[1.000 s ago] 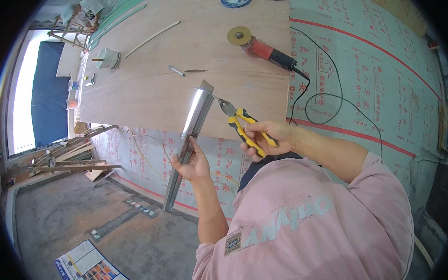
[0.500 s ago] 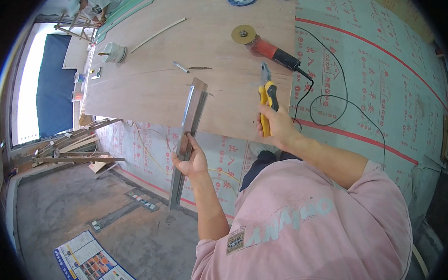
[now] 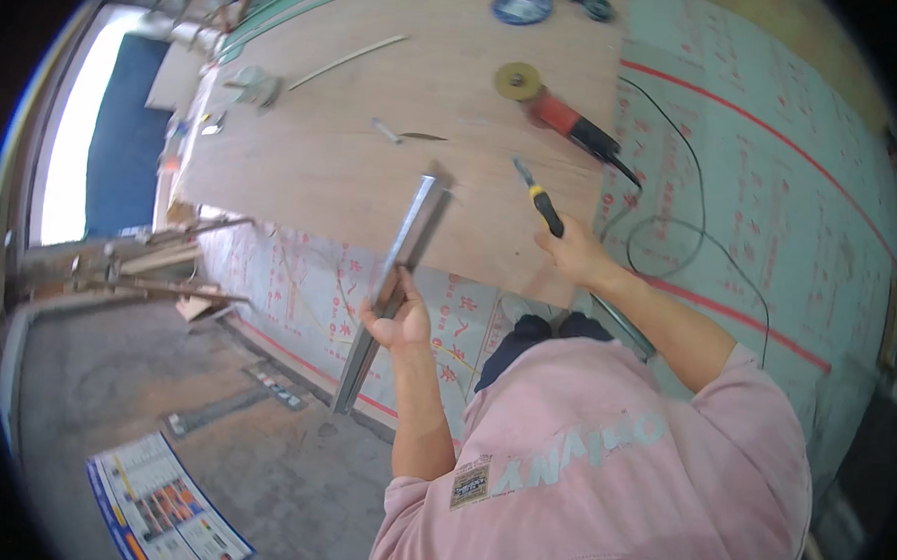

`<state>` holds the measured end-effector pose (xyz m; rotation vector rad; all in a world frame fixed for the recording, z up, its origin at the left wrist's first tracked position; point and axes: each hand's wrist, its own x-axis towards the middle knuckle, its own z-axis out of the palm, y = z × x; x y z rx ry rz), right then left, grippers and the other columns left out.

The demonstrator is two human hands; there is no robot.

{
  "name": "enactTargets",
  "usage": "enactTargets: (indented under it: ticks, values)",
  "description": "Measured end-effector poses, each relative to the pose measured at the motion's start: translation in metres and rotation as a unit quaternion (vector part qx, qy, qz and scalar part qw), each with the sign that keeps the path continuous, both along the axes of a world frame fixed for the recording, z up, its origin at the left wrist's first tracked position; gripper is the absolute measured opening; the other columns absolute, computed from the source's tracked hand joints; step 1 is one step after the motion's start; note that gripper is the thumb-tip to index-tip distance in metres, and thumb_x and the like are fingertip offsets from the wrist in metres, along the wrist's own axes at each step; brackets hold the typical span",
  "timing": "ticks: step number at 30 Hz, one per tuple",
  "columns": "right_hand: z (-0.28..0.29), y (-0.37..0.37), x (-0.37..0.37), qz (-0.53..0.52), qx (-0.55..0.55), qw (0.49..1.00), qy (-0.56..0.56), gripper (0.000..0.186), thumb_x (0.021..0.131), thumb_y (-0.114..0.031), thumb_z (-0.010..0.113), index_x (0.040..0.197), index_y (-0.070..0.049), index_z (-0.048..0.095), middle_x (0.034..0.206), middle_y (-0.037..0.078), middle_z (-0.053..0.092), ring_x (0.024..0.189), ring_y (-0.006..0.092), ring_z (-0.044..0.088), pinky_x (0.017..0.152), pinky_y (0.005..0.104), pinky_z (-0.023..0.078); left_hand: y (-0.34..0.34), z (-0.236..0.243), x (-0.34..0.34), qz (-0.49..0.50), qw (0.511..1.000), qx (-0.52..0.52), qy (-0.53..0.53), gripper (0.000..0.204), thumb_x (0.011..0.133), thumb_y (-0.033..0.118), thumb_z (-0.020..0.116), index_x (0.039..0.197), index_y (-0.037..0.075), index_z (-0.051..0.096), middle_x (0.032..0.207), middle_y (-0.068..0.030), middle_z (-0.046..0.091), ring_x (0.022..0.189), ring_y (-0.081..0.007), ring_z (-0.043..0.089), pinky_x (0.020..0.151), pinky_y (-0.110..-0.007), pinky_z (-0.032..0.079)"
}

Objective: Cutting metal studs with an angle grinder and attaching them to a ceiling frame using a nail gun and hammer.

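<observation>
My left hand [image 3: 397, 318] grips a long metal channel [image 3: 406, 240], held at a slant with its upper end in front of the plywood board [image 3: 314, 154]. My right hand [image 3: 565, 243] is closed on yellow-and-black pliers [image 3: 538, 196] over the board's near right part, jaws pointing away from me. A small pale cylindrical item [image 3: 385, 130] and a thin dark strip [image 3: 425, 136] lie beyond the channel's tip. An angle grinder [image 3: 566, 119] with a gold disc rests at the board's right side, its cord running onto the printed floor covering [image 3: 733, 192].
A pale strip [image 3: 348, 62], white bucket [image 3: 252, 89] and blue round lid [image 3: 520, 7] sit on the board. Timber offcuts [image 3: 164, 263] are at left. A printed sheet [image 3: 169, 498] lies on the concrete floor [image 3: 84, 364]. A blurred person [image 3: 225, 0] is at the upper left.
The pliers have moved right, away from the channel's end, and their jaws have swung forward; their handles now look closed together. The view has shifted, and board items appear further right.
</observation>
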<state>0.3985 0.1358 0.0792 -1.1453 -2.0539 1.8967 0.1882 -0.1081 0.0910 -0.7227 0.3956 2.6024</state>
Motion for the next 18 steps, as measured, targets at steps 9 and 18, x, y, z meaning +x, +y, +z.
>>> enactTargets:
  ticks: [9, 18]
  values:
    - [-0.075, 0.018, -0.014, 0.124, 0.394, 0.905, -0.104, 0.025, 0.087, -0.012, 0.061, 0.112, -0.007, 0.060, 0.117, 0.017, 0.056, 0.109, 0.0390, 0.055, 0.093, 0.0498, 0.046, -0.017, 0.034, -0.007, 0.072, 0.988, -0.134, -0.022, 0.033, 0.095, 0.030, 0.061, 0.103, -0.002, 0.057, 0.107, -0.0202, 0.065, 0.105, -0.0344, 0.064, 0.104, -0.052, 0.052]
    - [-0.080, -0.022, -0.035, 0.085, 0.530, 0.831, -0.146, 0.029, 0.090, -0.012, 0.057, 0.118, -0.005, 0.061, 0.135, 0.018, 0.054, 0.125, 0.0366, 0.051, 0.107, 0.0480, 0.037, -0.101, 0.007, -0.118, 0.067, 0.994, -0.085, -0.031, 0.040, 0.090, 0.037, 0.071, 0.109, 0.004, 0.061, 0.102, -0.0127, 0.069, 0.097, -0.0270, 0.068, 0.075, -0.038, 0.062]
